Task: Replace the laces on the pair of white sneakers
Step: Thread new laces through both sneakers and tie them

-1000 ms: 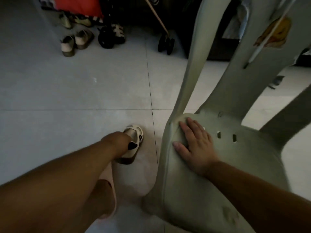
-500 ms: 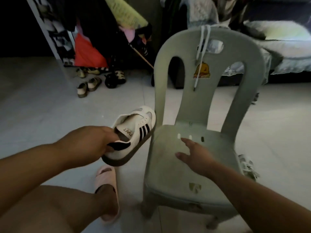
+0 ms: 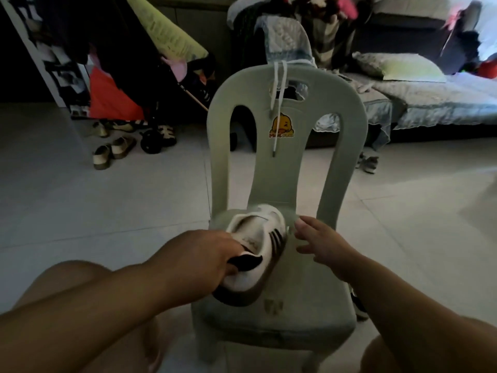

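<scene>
white leather-look item, one: white sneaker [image 3: 258, 246], black side stripes and black heel tab, dark sole, image blurred. it was held over the seat of the chair, toe towards the backrest, heel towards the person; whether the sole touched the seat could not be told.

left hand [image 3: 204, 254]: clenched on the heel end of the sneaker, fingers tucked into the shoe's opening, forearm reaching in from the lower left.

right hand [image 3: 320, 243]: released, fingers loosely spread and grasping nothing, just beside the sneaker's right flank with a narrow gap between them, above the seat.

chair [image 3: 295, 305]: pale grey-green moulded plastic, two tall slots in the backrest and a small handle opening near the top, scuff marks on the front of the seat.

white lace [image 3: 278, 84]: draped over the top of the backrest, both ends hanging down the front, the longer end reaching below the sticker.

duck sticker [image 3: 281, 127]: yellow and orange, fixed at the middle of the backrest, just right of the hanging lace.

floor [image 3: 107, 200]: pale tiles, dimly lit.

loose footwear [image 3: 113, 152]: several pairs on the floor to the far left, well apart from the chair, below an orange cloth [image 3: 110, 95].

bed [image 3: 430, 103]: low, with a quilted cover, behind the chair to the right, a pillow [image 3: 398, 68] lying on it.
</scene>
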Tool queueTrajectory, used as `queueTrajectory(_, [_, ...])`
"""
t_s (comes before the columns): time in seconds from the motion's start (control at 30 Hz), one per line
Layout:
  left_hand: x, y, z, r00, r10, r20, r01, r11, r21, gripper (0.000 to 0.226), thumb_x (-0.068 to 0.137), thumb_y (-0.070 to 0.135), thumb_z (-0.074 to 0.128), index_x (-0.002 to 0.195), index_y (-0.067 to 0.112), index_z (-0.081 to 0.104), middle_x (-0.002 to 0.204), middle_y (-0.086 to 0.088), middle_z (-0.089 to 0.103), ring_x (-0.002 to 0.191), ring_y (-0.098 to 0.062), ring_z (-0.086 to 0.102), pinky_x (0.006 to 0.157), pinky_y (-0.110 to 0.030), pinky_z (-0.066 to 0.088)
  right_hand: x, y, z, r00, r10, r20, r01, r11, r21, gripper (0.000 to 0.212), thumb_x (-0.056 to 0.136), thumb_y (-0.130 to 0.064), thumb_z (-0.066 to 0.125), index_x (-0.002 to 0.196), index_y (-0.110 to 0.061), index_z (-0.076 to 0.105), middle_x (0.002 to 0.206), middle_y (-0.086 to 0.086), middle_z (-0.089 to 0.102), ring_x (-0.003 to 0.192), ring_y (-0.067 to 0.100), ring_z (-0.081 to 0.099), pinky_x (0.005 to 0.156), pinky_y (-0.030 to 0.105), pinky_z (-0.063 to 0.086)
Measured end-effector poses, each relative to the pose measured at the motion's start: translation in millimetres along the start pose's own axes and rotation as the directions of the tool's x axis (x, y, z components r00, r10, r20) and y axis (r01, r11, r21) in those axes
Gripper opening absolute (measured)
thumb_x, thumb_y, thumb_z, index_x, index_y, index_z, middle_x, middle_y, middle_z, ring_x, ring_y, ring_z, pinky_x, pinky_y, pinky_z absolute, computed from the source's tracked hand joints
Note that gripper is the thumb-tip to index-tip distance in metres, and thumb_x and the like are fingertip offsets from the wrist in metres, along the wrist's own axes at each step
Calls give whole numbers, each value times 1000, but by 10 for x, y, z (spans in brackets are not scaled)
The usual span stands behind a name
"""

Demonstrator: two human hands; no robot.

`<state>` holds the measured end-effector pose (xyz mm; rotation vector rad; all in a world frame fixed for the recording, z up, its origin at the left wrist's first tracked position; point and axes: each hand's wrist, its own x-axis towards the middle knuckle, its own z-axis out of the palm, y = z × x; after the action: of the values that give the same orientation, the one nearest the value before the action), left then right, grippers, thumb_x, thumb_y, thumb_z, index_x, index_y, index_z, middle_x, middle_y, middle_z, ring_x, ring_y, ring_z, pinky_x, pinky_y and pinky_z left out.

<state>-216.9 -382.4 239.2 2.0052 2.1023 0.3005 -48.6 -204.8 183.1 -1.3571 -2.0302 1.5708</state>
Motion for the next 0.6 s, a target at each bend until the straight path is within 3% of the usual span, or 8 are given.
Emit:
queueTrajectory(0.1, [240, 76, 184, 996, 76, 51, -79, 995, 53, 22, 93, 41, 51, 110, 35, 63, 106, 11, 61, 95, -11, 58, 76, -26, 46, 76, -10, -7, 999, 36, 13, -36, 996, 79, 26, 99, -44, 41, 116, -29, 55, 114, -2, 62, 89, 9, 60, 55, 19, 39])
queueTrajectory(0.2, [528, 83, 381, 982, 125, 139, -142, 982, 121, 20, 91, 35, 53, 106, 29, 64, 103, 6, 63, 90, -18, 59, 69, -29, 46, 157, 84, 20, 996, 68, 61, -69, 998, 7, 28, 95, -45, 50, 120, -33, 53, 111, -7, 62, 89, 7, 60, 59, 20, 44])
queueTrajectory(0.3, [720, 30, 517, 950, 182, 255, -226, 961, 157, 18, 91, 33, 53, 103, 26, 64, 101, 2, 63, 89, -20, 59, 66, -29, 41, 288, 216, 78, 995, 71, 63, -60, 984, -166, 73, 82, -48, 67, 145, -25, 37, 140, 1, 51, 119, 17, 53, 93, 26, 43])
queueTrajectory(0.33, [769, 7, 561, 939, 193, 283, -243, 958, 153, 17, 91, 32, 53, 102, 25, 64, 101, 2, 63, 89, -21, 59, 65, -28, 38, 320, 231, 100, 997, 64, 51, -50, 972, -231, 81, 80, -46, 71, 148, -23, 33, 145, 2, 45, 127, 18, 48, 96, 24, 37])
queueTrajectory(0.47, [893, -65, 648, 893, 214, 397, -250, 967, 41, 16, 88, 36, 59, 101, 27, 64, 95, 5, 62, 85, -15, 56, 67, -27, 40, 404, 285, 164, 998, -3, 55, 27, 894, -448, 91, 74, -44, 75, 149, -26, 28, 151, 2, 34, 129, 17, 44, 93, 21, 36])
queueTrajectory(0.6, [1000, -151, 672, 893, 153, 423, -77, 978, -193, 35, 80, 54, 65, 107, 32, 66, 98, 14, 64, 85, -6, 57, 73, -28, 49, 453, 305, 163, 997, -22, 68, 54, 855, -515, 91, 73, -39, 75, 149, -28, 27, 153, 0, 27, 129, 17, 42, 95, 21, 35])
